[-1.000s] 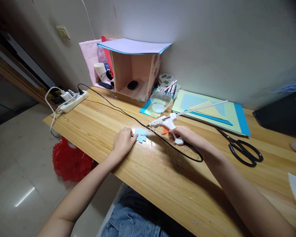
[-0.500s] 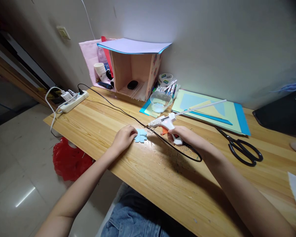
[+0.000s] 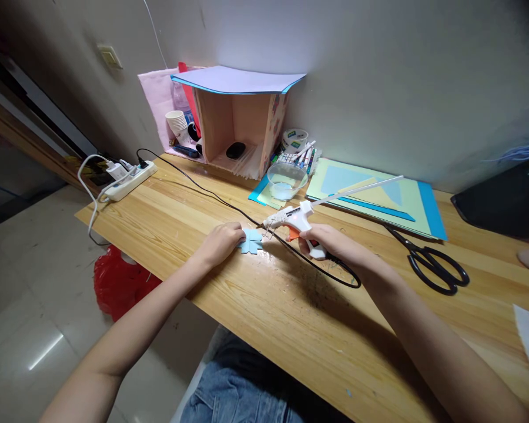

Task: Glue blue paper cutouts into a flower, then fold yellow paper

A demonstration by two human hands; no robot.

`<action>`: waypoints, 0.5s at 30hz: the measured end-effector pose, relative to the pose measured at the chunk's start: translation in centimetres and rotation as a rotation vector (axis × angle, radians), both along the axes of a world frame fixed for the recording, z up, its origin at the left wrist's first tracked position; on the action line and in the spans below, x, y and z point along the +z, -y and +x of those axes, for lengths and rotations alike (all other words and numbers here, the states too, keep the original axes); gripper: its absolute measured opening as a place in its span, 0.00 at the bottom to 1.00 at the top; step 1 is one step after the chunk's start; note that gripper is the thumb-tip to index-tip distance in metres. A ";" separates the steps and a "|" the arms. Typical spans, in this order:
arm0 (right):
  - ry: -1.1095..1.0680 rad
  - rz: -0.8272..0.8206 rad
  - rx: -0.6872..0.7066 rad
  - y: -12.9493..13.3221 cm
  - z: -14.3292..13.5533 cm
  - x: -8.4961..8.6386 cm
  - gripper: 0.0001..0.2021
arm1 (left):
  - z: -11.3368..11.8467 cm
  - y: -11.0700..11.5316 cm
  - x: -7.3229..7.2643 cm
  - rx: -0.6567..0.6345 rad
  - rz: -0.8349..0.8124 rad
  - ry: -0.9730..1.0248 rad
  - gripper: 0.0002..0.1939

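A small light blue paper piece [image 3: 251, 242] with notched edges lies on the wooden table [image 3: 264, 317]. The closed fingers of my left hand [image 3: 223, 242] grip its left edge. My right hand [image 3: 330, 242] is wrapped round the handle of a white glue gun [image 3: 293, 217] with an orange trigger. The nozzle points left, just above the paper's upper right part; whether it touches is unclear. A long clear glue stick [image 3: 361, 190] sticks out of the gun's back.
Black scissors [image 3: 436, 264] lie right of my right hand. Behind are a clear bowl [image 3: 286, 181], stacked coloured paper [image 3: 417, 205] and an open box [image 3: 247, 117]. A black cable [image 3: 203, 189] runs from the power strip [image 3: 130, 181] to the gun.
The left forearm has shifted slightly, and the fingers at the paper's left edge have moved a little. The glue gun has barely moved.
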State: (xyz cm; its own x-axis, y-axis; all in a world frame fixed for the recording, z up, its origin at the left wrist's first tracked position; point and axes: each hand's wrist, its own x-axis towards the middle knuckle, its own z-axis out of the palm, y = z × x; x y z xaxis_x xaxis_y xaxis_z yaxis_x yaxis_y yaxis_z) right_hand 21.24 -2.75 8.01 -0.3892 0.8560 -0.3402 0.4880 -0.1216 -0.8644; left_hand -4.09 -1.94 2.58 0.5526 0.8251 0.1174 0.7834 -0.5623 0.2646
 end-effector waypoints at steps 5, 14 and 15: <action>-0.012 0.005 0.015 0.2 0.0 0.2 0.12 | 0.0 -0.3 0.5 -0.033 -0.010 -0.087 0.10; -0.055 0.002 0.020 0.2 0.1 0.0 0.12 | 0.0 -0.2 0.1 -0.014 0.020 -0.077 0.12; -0.050 -0.001 0.016 0.2 0.1 0.0 0.12 | 0.0 -0.2 0.0 0.000 0.023 -0.066 0.12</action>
State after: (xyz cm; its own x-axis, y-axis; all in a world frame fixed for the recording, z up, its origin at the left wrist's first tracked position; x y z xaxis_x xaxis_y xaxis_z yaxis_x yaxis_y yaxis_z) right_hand 21.38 -2.91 8.01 -0.4197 0.8492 -0.3204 0.4459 -0.1146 -0.8877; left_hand -4.09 -1.75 2.56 0.5600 0.8225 0.0992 0.7987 -0.5678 0.1994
